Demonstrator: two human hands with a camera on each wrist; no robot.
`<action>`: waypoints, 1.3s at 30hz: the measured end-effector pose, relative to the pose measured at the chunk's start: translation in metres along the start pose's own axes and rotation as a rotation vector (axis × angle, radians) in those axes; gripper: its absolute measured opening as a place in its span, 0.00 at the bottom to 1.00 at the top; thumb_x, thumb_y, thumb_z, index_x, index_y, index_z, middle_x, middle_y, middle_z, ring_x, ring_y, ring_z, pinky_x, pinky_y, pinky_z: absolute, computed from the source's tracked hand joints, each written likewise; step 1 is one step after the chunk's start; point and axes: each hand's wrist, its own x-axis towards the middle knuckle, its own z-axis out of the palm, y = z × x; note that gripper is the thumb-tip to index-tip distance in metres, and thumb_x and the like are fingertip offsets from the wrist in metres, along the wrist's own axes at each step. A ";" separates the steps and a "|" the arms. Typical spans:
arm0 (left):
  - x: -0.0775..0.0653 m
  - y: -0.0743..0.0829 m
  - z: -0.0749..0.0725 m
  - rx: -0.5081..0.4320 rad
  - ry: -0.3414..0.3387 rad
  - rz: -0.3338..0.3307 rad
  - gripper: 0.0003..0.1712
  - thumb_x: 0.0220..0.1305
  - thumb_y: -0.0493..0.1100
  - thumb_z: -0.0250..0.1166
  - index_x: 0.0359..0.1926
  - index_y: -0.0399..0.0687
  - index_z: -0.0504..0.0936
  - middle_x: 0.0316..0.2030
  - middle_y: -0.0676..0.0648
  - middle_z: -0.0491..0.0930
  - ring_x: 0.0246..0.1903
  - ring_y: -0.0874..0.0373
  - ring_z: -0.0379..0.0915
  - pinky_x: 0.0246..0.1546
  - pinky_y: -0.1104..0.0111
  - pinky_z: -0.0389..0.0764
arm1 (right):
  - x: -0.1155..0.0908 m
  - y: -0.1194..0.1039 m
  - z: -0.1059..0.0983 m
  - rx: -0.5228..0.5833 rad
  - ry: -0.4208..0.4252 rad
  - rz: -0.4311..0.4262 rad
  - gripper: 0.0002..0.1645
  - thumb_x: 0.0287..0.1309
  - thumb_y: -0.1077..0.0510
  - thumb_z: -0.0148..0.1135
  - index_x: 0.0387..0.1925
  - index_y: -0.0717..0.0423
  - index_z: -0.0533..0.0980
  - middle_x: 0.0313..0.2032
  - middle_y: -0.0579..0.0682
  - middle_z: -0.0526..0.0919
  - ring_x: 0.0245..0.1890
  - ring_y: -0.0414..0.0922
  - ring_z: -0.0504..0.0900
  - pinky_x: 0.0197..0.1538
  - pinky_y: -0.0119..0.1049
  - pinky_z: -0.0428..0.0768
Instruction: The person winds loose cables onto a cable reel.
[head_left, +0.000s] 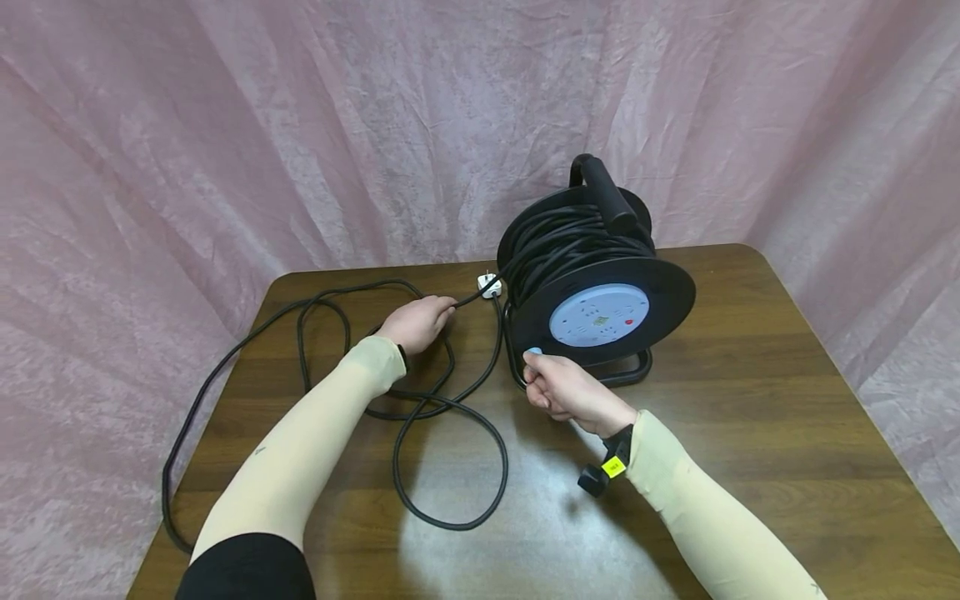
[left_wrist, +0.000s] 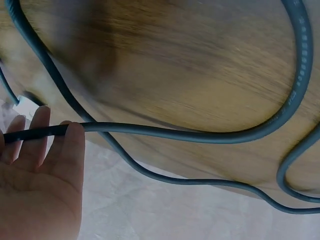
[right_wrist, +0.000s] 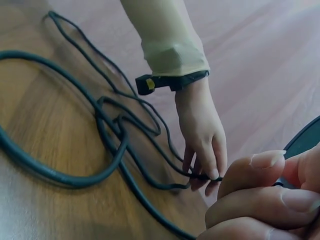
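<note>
A black cable reel (head_left: 671,287) with a pale blue socket face (head_left: 598,317) stands on its frame at the back right of the table. Many turns of cable are wound on its drum. My left hand (head_left: 417,323) grips the black cable (left_wrist: 200,136) left of the reel, with the cable lying across its fingers in the left wrist view. From that hand the cable runs up to the drum. At the front disc's lower left edge, my right hand (head_left: 573,392) holds a small blue knob (head_left: 533,351), mostly hidden by the fingers.
Loose loops of cable (head_left: 504,467) spread over the wooden table (head_left: 757,400), one stretch reaching the left edge. A white plug (head_left: 495,291) lies beside the reel's left side. Behind hangs a pink curtain (head_left: 420,125). The reel's handle (head_left: 609,196) rises over the drum.
</note>
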 end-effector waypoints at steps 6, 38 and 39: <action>-0.001 0.009 0.001 0.000 0.031 0.015 0.25 0.81 0.52 0.42 0.70 0.47 0.68 0.64 0.45 0.73 0.63 0.49 0.68 0.64 0.55 0.68 | 0.000 -0.007 0.003 0.011 -0.014 -0.013 0.25 0.77 0.43 0.38 0.34 0.60 0.64 0.14 0.46 0.66 0.10 0.37 0.50 0.14 0.29 0.49; -0.002 0.016 0.011 -0.023 0.046 -0.003 0.17 0.80 0.47 0.47 0.57 0.46 0.76 0.49 0.49 0.82 0.47 0.53 0.78 0.50 0.57 0.77 | -0.012 -0.051 0.006 0.086 -0.080 -0.111 0.26 0.78 0.42 0.39 0.35 0.61 0.63 0.15 0.47 0.63 0.09 0.37 0.49 0.13 0.28 0.47; -0.001 0.017 0.011 -0.023 0.045 -0.003 0.17 0.80 0.47 0.47 0.56 0.46 0.77 0.48 0.50 0.82 0.46 0.54 0.79 0.48 0.57 0.77 | -0.013 -0.052 0.005 0.089 -0.082 -0.111 0.26 0.78 0.42 0.39 0.35 0.61 0.63 0.15 0.48 0.63 0.09 0.37 0.49 0.13 0.28 0.47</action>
